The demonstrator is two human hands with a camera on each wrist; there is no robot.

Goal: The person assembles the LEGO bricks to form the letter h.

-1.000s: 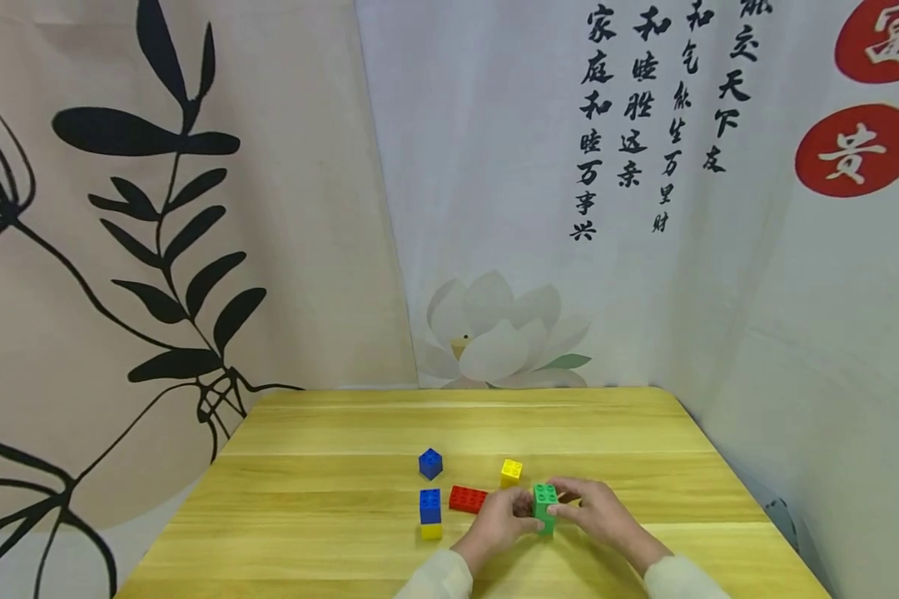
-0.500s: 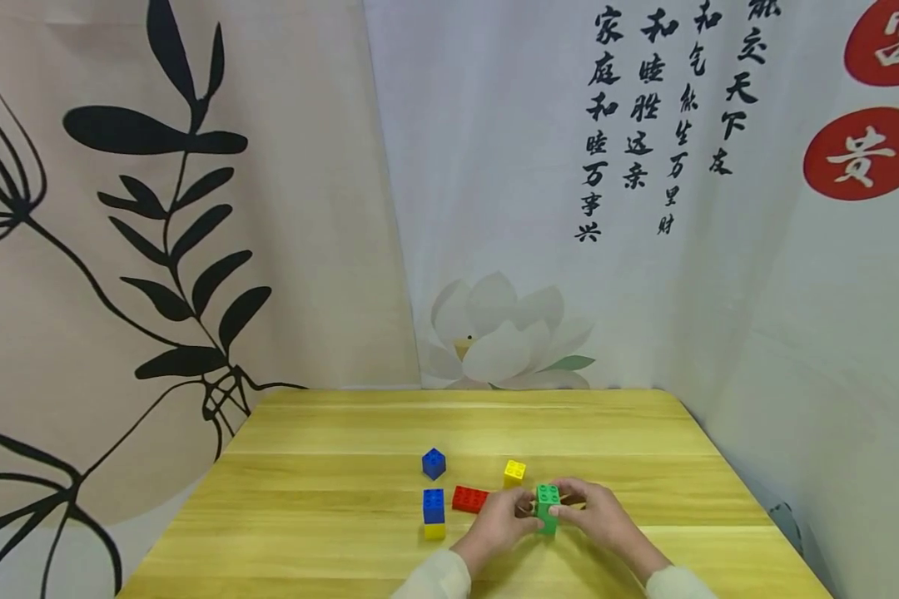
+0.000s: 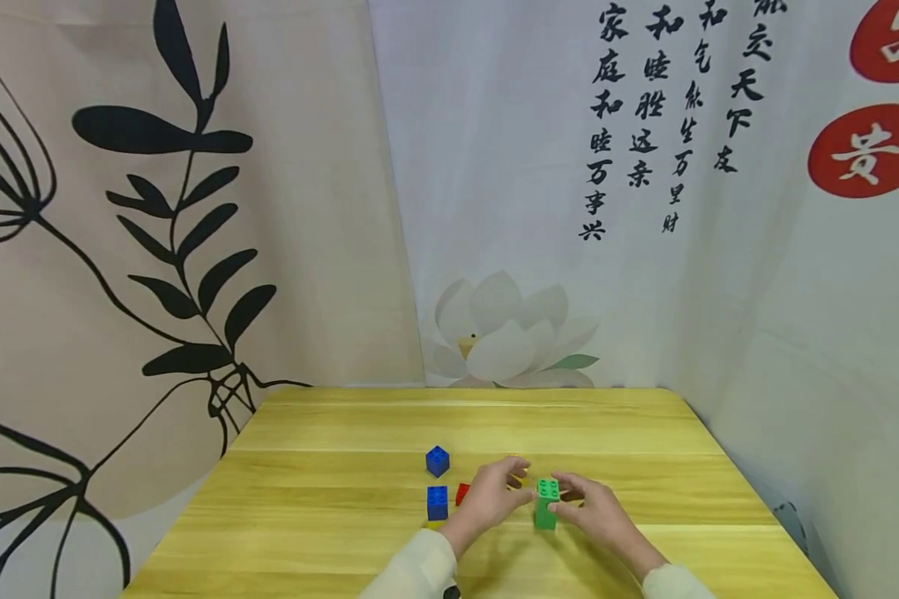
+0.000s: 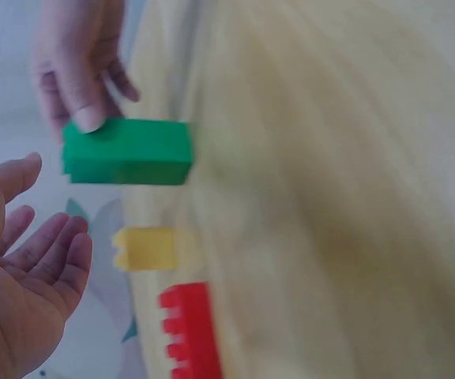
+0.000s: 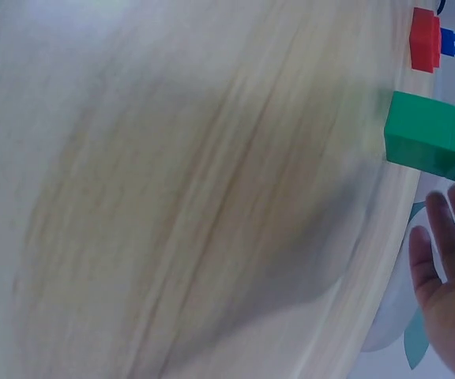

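My right hand (image 3: 598,509) pinches a green two-brick stack (image 3: 546,507) upright; in the left wrist view its thumb lies on one side of this green stack (image 4: 133,152). Apart from the green, my left hand (image 3: 487,499) has loosely bent fingers and holds nothing. Its fingertips reach over the small yellow brick, which they mostly cover in the head view. In the left wrist view the yellow brick (image 4: 152,249) stands free of the fingers. Beside it lies a red brick (image 4: 194,332), largely hidden behind the left hand in the head view.
A blue brick (image 3: 438,503) sits on a yellow one (image 3: 434,525), left of the left wrist. Farther back stands a single blue brick (image 3: 438,461). The wooden table (image 3: 330,499) ends at a printed cloth backdrop (image 3: 330,208).
My left hand has left the green stack and moved left and away from me, over the yellow brick. The right hand keeps its hold on the green stack.
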